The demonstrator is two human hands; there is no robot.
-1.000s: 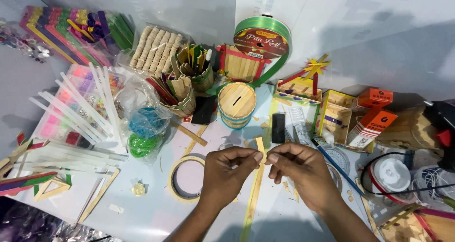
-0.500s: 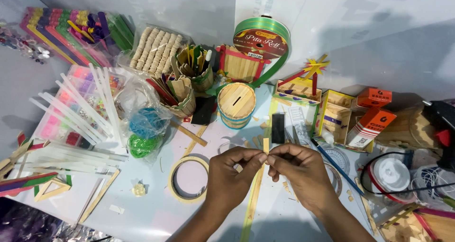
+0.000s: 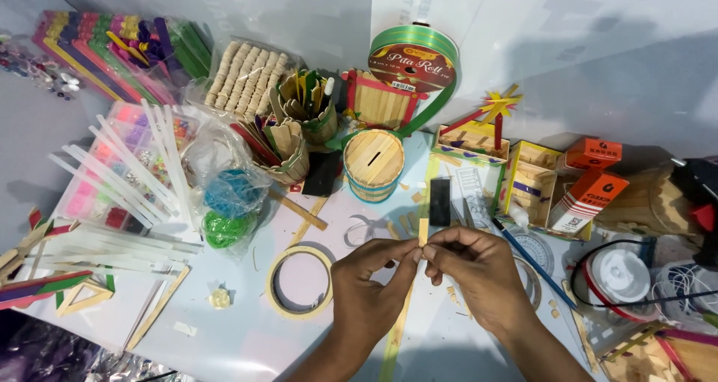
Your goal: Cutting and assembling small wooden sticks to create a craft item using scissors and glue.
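Two hands meet over the middle of the desk [image 3: 247,344], pinching one short wooden stick piece [image 3: 423,231] between them. Compared with a second ago I see the pair sitting a touch farther up and right, and the stick piece now stands upright above the fingertips, where earlier it lay lower between them. The long pale stick [image 3: 399,326] under the wrists has not moved. I read that as the piece being lifted and turned for handling, not set down.

Left hand [image 3: 372,281]: fingers curled in, thumb and forefinger closed on the lower end of the stick piece. Right hand [image 3: 479,266]: same pinch from the other side, fingertips touching the left's; other fingers loosely bent. Neither hand touches anything else.

Around them: tape ring [image 3: 301,282] just left of the left hand, small scissors [image 3: 363,229] just beyond it, black block [image 3: 440,202] right behind the stick piece, round wooden slotted box [image 3: 372,164] farther back, blue-handled brush [image 3: 532,261] right of the right hand. White spool [image 3: 621,273] sits well to the right.
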